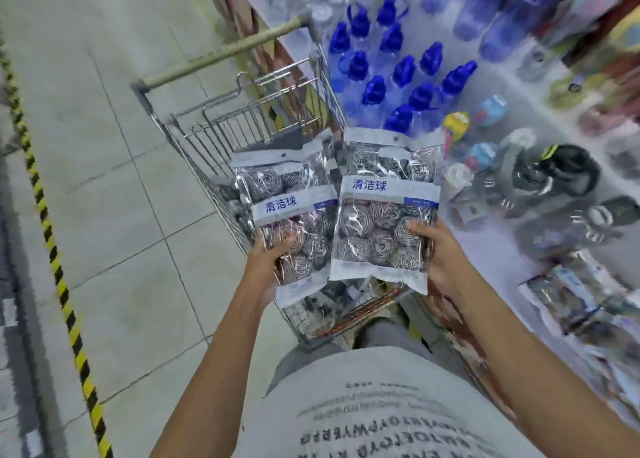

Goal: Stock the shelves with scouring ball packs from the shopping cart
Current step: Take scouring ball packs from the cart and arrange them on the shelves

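The left hand [268, 262] grips one pack [287, 222] of scouring balls by its lower part, thumb on the clear front and fingers curled behind, while the right hand [438, 253] grips a second pack [382, 215] the same way, thumb pressed on the front near the right edge. Both packs are held upright side by side above the cart [221, 139], their inner edges touching or slightly overlapping (which one lies on top is hard to tell), each with a white band bearing blue characters across the middle. More packs [230, 194] lie inside the wire basket below and behind the held ones. The cart stands just beside the shelf [498, 260] on the right, its handle [221, 54] pointing away across the tiled floor [114, 180]. On the shelf stand rows of clear bottles [403, 76] with blue caps, and further packs [568, 301] lie near its front edge, blurred. A yellow-and-black stripe [52, 249] runs along the floor at the left.
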Demonstrator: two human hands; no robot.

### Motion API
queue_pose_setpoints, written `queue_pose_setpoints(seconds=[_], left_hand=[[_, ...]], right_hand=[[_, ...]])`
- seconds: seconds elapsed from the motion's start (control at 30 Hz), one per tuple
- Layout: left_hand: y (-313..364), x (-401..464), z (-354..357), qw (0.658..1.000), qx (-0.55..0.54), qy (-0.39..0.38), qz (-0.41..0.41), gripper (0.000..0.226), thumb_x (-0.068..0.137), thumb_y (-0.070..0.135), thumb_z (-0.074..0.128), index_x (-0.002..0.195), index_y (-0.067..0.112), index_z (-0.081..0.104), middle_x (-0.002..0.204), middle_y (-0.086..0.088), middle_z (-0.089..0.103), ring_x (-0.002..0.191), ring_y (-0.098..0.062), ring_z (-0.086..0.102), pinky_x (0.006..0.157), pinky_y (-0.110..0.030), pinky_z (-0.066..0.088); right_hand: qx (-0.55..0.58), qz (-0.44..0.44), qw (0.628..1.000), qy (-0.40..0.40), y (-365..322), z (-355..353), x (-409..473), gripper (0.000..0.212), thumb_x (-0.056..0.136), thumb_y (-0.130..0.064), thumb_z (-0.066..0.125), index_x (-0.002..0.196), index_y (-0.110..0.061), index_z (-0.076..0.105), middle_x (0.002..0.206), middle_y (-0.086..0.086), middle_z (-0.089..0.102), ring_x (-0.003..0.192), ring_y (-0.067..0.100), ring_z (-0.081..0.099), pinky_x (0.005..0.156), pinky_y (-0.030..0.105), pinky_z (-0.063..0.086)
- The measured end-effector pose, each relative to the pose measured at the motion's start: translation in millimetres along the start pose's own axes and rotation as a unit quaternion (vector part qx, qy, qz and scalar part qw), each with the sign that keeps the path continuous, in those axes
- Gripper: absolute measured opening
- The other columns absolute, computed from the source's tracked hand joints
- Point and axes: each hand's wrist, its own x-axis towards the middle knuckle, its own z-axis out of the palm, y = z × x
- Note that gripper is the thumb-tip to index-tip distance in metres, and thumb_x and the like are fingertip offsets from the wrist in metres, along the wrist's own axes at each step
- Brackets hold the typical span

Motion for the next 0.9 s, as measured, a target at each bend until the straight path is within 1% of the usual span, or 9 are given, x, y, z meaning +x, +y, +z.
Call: queue_pose_setpoints(seconds=[0.1, 0.2, 0.37, 0.5, 0.57, 0.67, 0.7, 0.8, 0.9], left_hand=[[-14.9, -13.9, 6.1, 0.998, 0.036, -0.048, -0.003, 0.121, 0.04, 0.048, 0.104, 0.146, 0.027, 0.05, 0.148, -0.014, 0.059, 0.135, -0.04, 0.057, 0.104, -0.063, 0.05], [-29.2, -29.6, 16.6, 0.993, 0.045, -0.108, -0.016, 0.131, 0.045, 0.047, 0.104, 0.156, 0.035, 0.037, 0.161, -0.015, 0.042, 0.145, -0.039, 0.044, 0.117, -0.066, 0.036], [-53.3, -62.2, 52.3, 0.976, 0.081, -0.193, -0.059, 0.117, 0.052, 0.038, 0.104, 0.151, 0.034, 0.043, 0.151, -0.016, 0.054, 0.134, -0.04, 0.055, 0.107, -0.067, 0.046], [-78.4, -85.0, 87.9, 0.959, 0.147, -0.232, -0.071, 0.126, 0.052, 0.041, 0.102, 0.158, 0.035, 0.034, 0.158, -0.01, 0.045, 0.141, -0.038, 0.047, 0.114, -0.065, 0.04], [-93.7, -97.7, 105.7, 0.946, 0.179, -0.258, -0.081, 0.112, 0.062, 0.036, 0.098, 0.156, 0.034, 0.038, 0.151, -0.01, 0.054, 0.134, -0.035, 0.057, 0.109, -0.061, 0.048], [-117.0, -122.8, 132.9, 0.925, 0.226, -0.292, -0.09, 0.08, 0.073, 0.026, 0.092, 0.139, 0.028, 0.047, 0.127, -0.006, 0.073, 0.104, -0.02, 0.076, 0.081, -0.044, 0.064], [-127.1, -132.5, 141.7, 0.918, 0.245, -0.297, -0.088, 0.081, 0.074, 0.027, 0.091, 0.142, 0.026, 0.047, 0.136, -0.007, 0.068, 0.112, -0.02, 0.073, 0.086, -0.045, 0.063], [-162.2, -162.5, 167.5, 0.899, 0.276, -0.331, -0.082, 0.101, 0.071, 0.032, 0.092, 0.156, 0.027, 0.039, 0.153, -0.011, 0.051, 0.135, -0.033, 0.055, 0.101, -0.053, 0.055], [-198.6, -203.0, 190.7, 0.879, 0.311, -0.356, -0.071, 0.101, 0.069, 0.034, 0.09, 0.155, 0.029, 0.038, 0.147, -0.004, 0.054, 0.13, -0.025, 0.053, 0.098, -0.041, 0.053]], right_hand=[[0.025, -0.013, 0.999, 0.018, 13.2, -25.9, -45.7, 0.062, 0.081, -0.007, 0.077, 0.14, -0.012, 0.057, 0.133, 0.018, 0.069, 0.127, 0.04, 0.063, 0.106, 0.061, 0.049], [0.054, -0.041, 0.996, 0.061, 29.0, -51.6, -95.1, 0.059, 0.078, -0.007, 0.079, 0.134, -0.015, 0.061, 0.126, 0.015, 0.073, 0.121, 0.039, 0.067, 0.093, 0.052, 0.059], [0.105, -0.051, 0.982, 0.151, 61.2, -101.9, -165.2, 0.06, 0.081, -0.025, 0.08, 0.137, -0.015, 0.061, 0.13, 0.013, 0.072, 0.125, 0.039, 0.065, 0.102, 0.059, 0.054], [0.141, -0.057, 0.968, 0.198, 88.4, -138.5, -218.6, 0.087, 0.067, -0.037, 0.094, 0.142, -0.016, 0.056, 0.13, 0.014, 0.072, 0.121, 0.039, 0.068, 0.097, 0.058, 0.056], [0.159, -0.069, 0.959, 0.223, 101.6, -157.6, -245.0, 0.086, 0.065, -0.037, 0.094, 0.141, -0.018, 0.057, 0.128, 0.012, 0.073, 0.119, 0.037, 0.069, 0.093, 0.052, 0.059], [0.194, -0.076, 0.942, 0.263, 123.2, -186.2, -287.3, 0.089, 0.066, -0.035, 0.094, 0.144, -0.018, 0.055, 0.134, 0.012, 0.069, 0.128, 0.038, 0.062, 0.111, 0.057, 0.047], [0.209, -0.076, 0.934, 0.279, 130.5, -196.4, -303.0, 0.089, 0.068, -0.033, 0.094, 0.145, -0.016, 0.054, 0.135, 0.013, 0.068, 0.127, 0.037, 0.062, 0.112, 0.057, 0.047], [0.239, -0.082, 0.913, 0.32, 150.8, -225.4, -354.6, 0.07, 0.071, -0.031, 0.091, 0.132, -0.008, 0.064, 0.117, 0.009, 0.077, 0.086, 0.016, 0.076, 0.073, 0.033, 0.064], [0.26, -0.094, 0.89, 0.362, 177.5, -255.6, -406.7, 0.06, 0.071, -0.031, 0.089, 0.121, -0.007, 0.066, 0.108, 0.009, 0.079, 0.056, 0.005, 0.067, 0.048, 0.022, 0.052]])
